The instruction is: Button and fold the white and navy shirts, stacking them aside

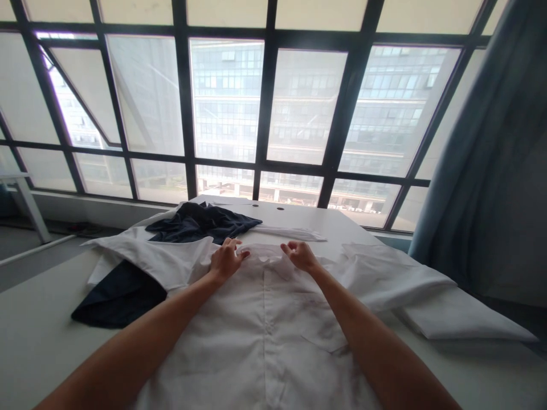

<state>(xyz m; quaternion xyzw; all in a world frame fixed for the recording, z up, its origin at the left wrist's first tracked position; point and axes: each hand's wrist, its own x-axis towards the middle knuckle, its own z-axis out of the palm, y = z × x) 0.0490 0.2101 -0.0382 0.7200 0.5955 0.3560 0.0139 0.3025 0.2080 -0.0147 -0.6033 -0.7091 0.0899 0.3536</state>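
A white button-front shirt (pixel 239 330) lies spread face up, its collar at the far end and its sleeves out to both sides. My left hand (pixel 224 259) is at the left side of the collar (pixel 262 250), thumb and fingers apart. On the collar's other side, my right hand (pixel 300 256) has its fingers curled closed at the shirt's edge. What lies between those fingertips is small, but it looks like shirt fabric. A chest pocket (pixel 314 310) shows close to my right forearm.
Dark navy cloth (pixel 200 222) lies crumpled on the white table (pixel 34 319) beyond my left hand. Another dark piece (pixel 122 296) sticks out under the left sleeve. Large windows (pixel 226 102) stand behind the table, and a blue-grey curtain (pixel 482 154) hangs at right.
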